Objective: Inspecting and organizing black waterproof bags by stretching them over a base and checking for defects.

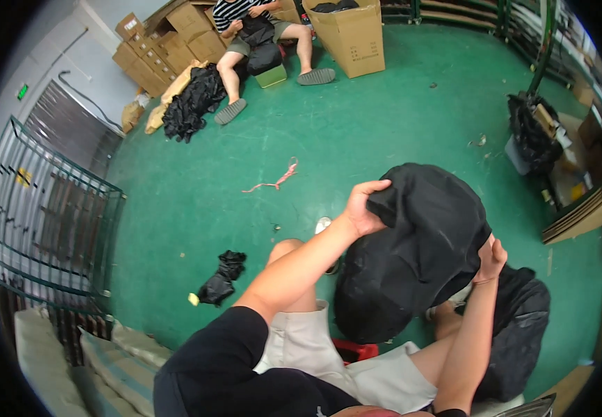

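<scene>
A bulky black cloth item, like a bag or cover, is held up over my lap between both hands. My left hand grips its upper left edge, thumb on top and the other fingers partly hidden by the fabric. On its right side, my right hand is closed on the edge, with some fingers out of sight behind the cloth. The item bulges downward above my knees. Beside my right leg stands another black fabric bundle.
A red stool shows below me. On the green floor lie a pink strip and a small black bundle. Ahead, a seated person handles black fabric between a black pile and a large carton. Metal racks stand left.
</scene>
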{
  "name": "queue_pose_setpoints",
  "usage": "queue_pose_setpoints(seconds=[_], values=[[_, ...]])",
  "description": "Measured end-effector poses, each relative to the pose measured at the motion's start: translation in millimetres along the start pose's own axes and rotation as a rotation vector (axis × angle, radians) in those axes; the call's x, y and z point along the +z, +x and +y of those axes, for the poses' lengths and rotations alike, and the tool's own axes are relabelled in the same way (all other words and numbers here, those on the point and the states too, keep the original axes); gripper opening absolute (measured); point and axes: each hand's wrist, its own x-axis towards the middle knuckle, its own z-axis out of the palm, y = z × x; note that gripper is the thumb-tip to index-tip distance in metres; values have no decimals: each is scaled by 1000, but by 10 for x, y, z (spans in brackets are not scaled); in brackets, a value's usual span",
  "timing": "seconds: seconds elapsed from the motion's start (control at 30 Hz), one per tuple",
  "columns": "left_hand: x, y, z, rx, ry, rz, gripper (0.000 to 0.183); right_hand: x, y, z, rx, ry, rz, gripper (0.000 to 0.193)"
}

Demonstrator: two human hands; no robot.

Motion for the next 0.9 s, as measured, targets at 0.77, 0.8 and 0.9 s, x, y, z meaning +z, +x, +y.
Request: queue_pose_setpoints(seconds=[0.77, 0.8, 0.9], values=[[79, 13, -87, 88, 629, -43, 61, -163, 167, 51, 104, 35, 542, 43], [75, 62, -119, 102, 737, -34, 60, -38, 155, -3, 77, -10, 542, 45], [51, 43, -35, 135, 426, -95, 49, -65, 134, 84, -22, 171, 335, 43]])
